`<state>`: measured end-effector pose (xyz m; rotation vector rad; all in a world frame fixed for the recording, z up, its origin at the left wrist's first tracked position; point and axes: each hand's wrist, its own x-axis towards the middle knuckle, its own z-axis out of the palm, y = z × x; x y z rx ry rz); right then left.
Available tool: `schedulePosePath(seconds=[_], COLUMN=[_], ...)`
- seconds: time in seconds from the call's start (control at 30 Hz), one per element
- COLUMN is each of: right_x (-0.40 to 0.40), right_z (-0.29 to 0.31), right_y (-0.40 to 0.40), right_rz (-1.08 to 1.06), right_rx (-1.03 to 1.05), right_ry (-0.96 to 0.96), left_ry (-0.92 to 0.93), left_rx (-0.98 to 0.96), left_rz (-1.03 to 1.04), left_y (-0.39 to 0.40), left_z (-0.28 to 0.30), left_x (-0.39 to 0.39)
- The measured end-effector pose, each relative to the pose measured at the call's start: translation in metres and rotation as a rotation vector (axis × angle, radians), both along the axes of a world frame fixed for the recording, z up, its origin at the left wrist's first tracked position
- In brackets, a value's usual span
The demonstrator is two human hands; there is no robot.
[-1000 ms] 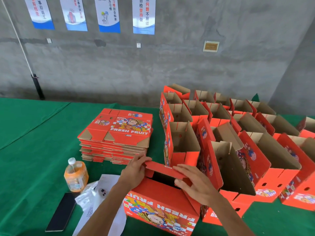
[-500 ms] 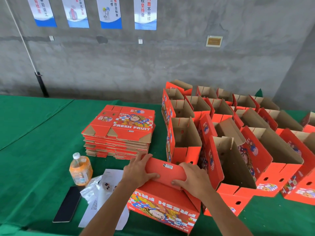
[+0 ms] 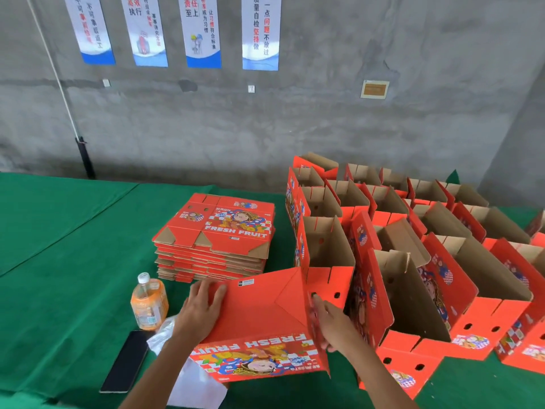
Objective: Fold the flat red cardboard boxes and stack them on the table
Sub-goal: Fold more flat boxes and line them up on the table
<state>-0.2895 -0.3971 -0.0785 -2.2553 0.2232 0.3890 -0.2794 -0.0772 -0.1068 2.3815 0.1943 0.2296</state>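
Note:
A red "FRESH FRUIT" box [image 3: 259,326] lies upside down before me on the green table [image 3: 59,261], its bottom flaps folded flat. My left hand [image 3: 200,311] presses flat on the bottom's left edge. My right hand [image 3: 330,323] rests against the box's right side, fingers pointing up along it. A stack of flat red boxes [image 3: 215,240] sits behind it, a little left. Several folded open boxes [image 3: 413,246] stand in rows on the right.
An orange drink bottle [image 3: 149,302], a black phone [image 3: 125,361] and white plastic wrapping [image 3: 191,385] lie left of the box. A grey wall with posters rises behind the table. Bare green cloth stretches to the left.
The last bottom flap has gone down flat. My left hand slid to the left edge and my right hand moved off the top to the box's right side. The camera moved closer.

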Motion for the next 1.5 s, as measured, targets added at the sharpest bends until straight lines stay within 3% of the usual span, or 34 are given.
schedulePosePath(seconds=[0.13, 0.27, 0.4, 0.6, 0.83, 1.07, 1.27, 1.5], right_x=[0.009, 0.024, 0.039, 0.046, 0.046, 0.057, 0.097, 0.14], right_z=[0.015, 0.029, 0.047, 0.108, 0.165, 0.145, 0.138, 0.138], right_y=[0.029, 0.047, 0.058, 0.084, 0.11, 0.11, 0.032, -0.103], right_rz=[0.092, -0.009, 0.057, 0.339, 0.692, 0.453, 0.206, 0.002], right_rx=[-0.024, -0.02, -0.007, 0.126, -0.077, -0.437, -0.442, -0.49], right_ry=[0.04, 0.263, 0.36, 0.102, -0.342, -0.836, -0.908, -0.888], left_ry=[-0.028, -0.107, -0.152, -0.312, -0.283, -0.327, -0.323, -0.324], left_rx=[-0.082, -0.204, -0.341, -0.549, -0.745, -0.841, -0.772, -0.75], left_rz=[0.145, 0.242, 0.343, 0.51, 0.124, -0.269, -0.547, -0.689], left_y=[0.012, 0.024, 0.035, 0.068, 0.062, -0.018, -0.114, -0.272], left_z=[-0.009, -0.012, -0.013, 0.003, 0.033, 0.116, 0.155, 0.168], left_x=[-0.016, -0.033, -0.049, -0.061, -0.031, 0.044, 0.121, 0.193])
